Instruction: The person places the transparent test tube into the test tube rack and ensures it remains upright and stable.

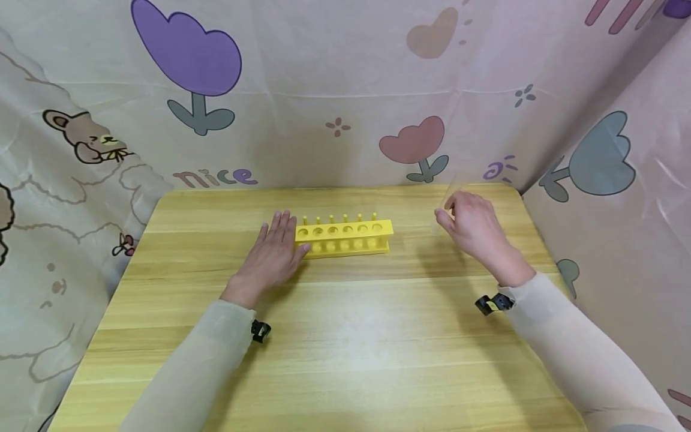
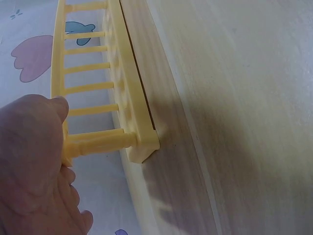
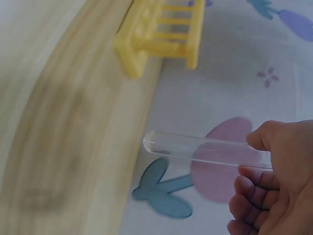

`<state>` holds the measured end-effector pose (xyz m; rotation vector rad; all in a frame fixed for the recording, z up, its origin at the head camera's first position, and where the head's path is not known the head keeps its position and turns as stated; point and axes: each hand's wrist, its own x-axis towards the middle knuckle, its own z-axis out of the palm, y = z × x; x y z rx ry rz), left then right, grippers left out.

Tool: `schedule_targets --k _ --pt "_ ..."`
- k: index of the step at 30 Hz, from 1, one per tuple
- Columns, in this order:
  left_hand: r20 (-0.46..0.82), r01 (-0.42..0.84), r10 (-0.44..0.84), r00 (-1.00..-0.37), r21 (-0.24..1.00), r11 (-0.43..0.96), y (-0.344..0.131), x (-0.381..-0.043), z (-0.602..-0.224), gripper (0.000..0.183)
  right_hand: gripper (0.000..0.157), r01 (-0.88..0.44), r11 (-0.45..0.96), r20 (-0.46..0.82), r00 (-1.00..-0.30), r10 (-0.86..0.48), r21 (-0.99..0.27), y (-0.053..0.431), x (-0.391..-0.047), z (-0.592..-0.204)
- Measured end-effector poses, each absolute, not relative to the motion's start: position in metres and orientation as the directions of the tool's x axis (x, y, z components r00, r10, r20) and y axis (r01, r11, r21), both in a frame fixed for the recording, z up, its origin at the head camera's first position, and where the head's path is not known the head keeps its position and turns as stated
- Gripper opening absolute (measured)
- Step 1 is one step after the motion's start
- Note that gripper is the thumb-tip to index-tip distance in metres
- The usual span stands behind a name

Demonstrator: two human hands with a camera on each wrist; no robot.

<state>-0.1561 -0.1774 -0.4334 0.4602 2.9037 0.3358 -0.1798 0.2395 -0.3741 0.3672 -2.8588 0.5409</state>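
Note:
A yellow test tube rack (image 1: 345, 237) with a row of holes and short pegs along its back stands upright toward the far side of the table. My left hand (image 1: 272, 255) lies palm down at its left end, fingers straight. In the left wrist view the left thumb (image 2: 59, 106) touches the edge of the rack's top plate. To the right of the rack and apart from it, my right hand (image 1: 477, 227) pinches a clear test tube (image 3: 200, 148) between thumb and fingers. Its rounded closed end points down toward the table, and the hand covers its other end.
The wooden table (image 1: 351, 348) extends in front of the rack. A printed cloth (image 1: 308, 66) hangs behind it, with more cloth (image 1: 610, 252) at the right side. Each wrist wears a black strap with a small device (image 1: 493, 303).

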Motion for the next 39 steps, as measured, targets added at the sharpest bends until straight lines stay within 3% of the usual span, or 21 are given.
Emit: schedule_targets --k 19,29,39 --pt "-0.146 0.278 0.324 -0.935 0.267 0.923 -0.177 -0.157 -0.433 0.080 0.027 -0.413 0.819 0.263 -0.907 -0.329 -0.399 0.140 -0.185 -0.326" --pt "-0.153 0.269 0.319 -0.935 0.276 0.923 -0.178 -0.157 -0.432 0.080 0.023 -0.535 0.760 0.301 -0.842 -0.447 -0.369 0.090 -0.188 -0.335" --pt "-0.153 0.270 0.319 -0.935 0.273 0.923 -0.178 -0.158 -0.433 0.080 0.023 -0.567 0.755 0.296 -0.821 -0.488 -0.329 0.060 -0.192 -0.353"
